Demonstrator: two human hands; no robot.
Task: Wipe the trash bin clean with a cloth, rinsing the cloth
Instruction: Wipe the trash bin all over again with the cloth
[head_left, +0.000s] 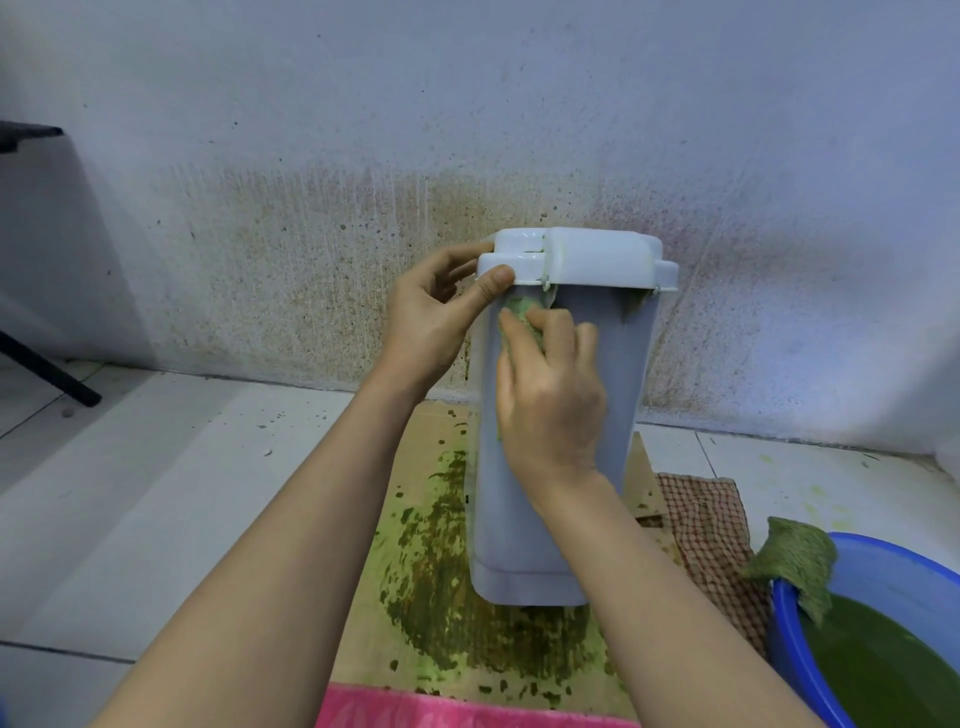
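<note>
- Trash bin stands upright on a stained sheet of cardboard on the floor, close to the wall: tall, smooth grey plastic, tapering toward the base, capped with a glossy pale lid of rounded, stepped shape.
- Right hand lies flat against the bin's front face just under the lid, fingers spread and pressing a green cloth onto the plastic; only a crumpled edge of the cloth peeks out past the fingertips.
- Left hand steadies the bin at its upper left corner, thumb on the lid's rim and fingers curled behind it: a firm grip on the lid edge.
- Cardboard is splattered with dark green, gritty blotches around the bin's foot.
- Checked woven rag lies flat to the right of the bin.
- Blue plastic basin sits at lower right holding murky green water, with a rough green scrubbing cloth draped over its rim.
- Wall behind is speckled with fine brown spots.
- Pink patterned fabric shows at the bottom edge.
</note>
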